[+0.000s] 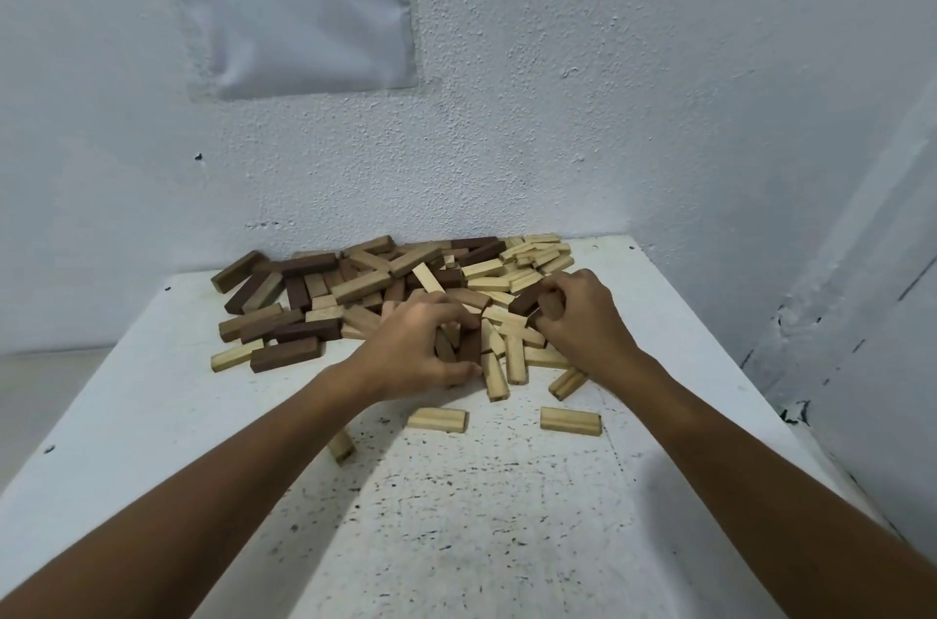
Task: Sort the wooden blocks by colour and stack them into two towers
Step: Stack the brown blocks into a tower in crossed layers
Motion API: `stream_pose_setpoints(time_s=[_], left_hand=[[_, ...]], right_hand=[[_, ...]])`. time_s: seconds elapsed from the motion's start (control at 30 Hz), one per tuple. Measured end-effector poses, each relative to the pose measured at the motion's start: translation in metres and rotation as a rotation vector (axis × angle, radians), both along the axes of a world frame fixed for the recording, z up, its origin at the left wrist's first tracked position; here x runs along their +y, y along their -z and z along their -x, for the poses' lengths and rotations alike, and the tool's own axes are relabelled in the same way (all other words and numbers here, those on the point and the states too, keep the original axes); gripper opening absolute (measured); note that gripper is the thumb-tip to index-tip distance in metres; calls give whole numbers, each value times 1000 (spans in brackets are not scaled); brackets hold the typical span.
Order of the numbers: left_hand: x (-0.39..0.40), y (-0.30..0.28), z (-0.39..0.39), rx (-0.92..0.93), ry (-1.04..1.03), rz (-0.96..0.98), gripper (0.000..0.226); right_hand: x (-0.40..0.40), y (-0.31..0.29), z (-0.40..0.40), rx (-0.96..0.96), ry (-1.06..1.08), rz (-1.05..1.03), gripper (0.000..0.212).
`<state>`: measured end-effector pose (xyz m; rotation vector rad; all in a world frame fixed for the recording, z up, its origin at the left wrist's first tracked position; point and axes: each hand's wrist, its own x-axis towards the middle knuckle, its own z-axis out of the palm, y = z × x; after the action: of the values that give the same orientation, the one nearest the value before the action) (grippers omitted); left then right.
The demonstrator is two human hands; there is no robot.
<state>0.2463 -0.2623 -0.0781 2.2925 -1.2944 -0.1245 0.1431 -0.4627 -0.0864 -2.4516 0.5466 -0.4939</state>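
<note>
A loose pile of wooden blocks (365,286) lies at the far end of a white table (456,517), against the wall. Dark brown blocks (286,355) gather mostly on the left, pale blocks (527,258) mostly on the right. My left hand (410,345) is in the pile's front middle, fingers curled round dark brown blocks (469,347). My right hand (583,319) grips a brown block (550,304) at the pile's right front. Several pale blocks (437,419) lie loose nearer me.
A textured white wall stands right behind the pile, with a plastic-sleeved printed sheet (299,0) hung on it. Another wall closes the right side. One pale block (341,446) lies partly under my left forearm. The table's near surface is speckled with dark marks.
</note>
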Motion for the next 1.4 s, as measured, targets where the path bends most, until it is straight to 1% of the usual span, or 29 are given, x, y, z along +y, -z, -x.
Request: stream_pose_setpoints(time_s=[0.13,0.2,0.27,0.37,0.5,0.63,0.7,0.77,0.87,0.93,0.97,1.03,1.1,1.17,1.23,1.33,1.4], left_hand=[[7,4,2,17,10,33,66],[11,6,2,27,15,35,65],[15,6,3,41,12,36,66],[20,5,7,32,7,25,71],[25,6,10,30,3,31,72],[28,9,10,17,3,53,71],[28,10,12,10,0,59,73],[30,9,15,12,-4,59,74],[35,7,20,8,-7,66,72],[43,4,27,0,-8,79,71],[47,3,30,-7,-6,86,70],[60,2,39,-23,5,101,68],[75,2,47,-20,22,100,65],[92,3,54,1,33,67,64],[106,3,62,10,40,29,63],[122,4,75,5,37,-28,66],[130,5,83,1,30,-49,70]], right_hand=[[-1,5,-2,10,79,37,33],[0,5,-5,44,110,56,37],[1,5,-9,83,126,78,40],[0,3,-14,120,118,67,39],[-10,-4,-13,141,52,-62,35],[-15,-18,-8,216,-89,-69,43],[-16,-25,-4,232,-136,-76,41],[-14,-29,1,210,-171,-74,35],[-9,-31,9,130,-212,-54,35],[-5,-31,14,69,-206,-55,35],[-4,-31,15,44,-193,-20,34],[1,-34,19,7,-187,50,43],[15,-39,27,-4,-234,37,49],[36,-45,38,34,-340,-26,50],[60,-48,51,134,-473,-62,52],[93,-47,64,303,-598,-57,54],[111,-43,69,359,-654,-33,55]])
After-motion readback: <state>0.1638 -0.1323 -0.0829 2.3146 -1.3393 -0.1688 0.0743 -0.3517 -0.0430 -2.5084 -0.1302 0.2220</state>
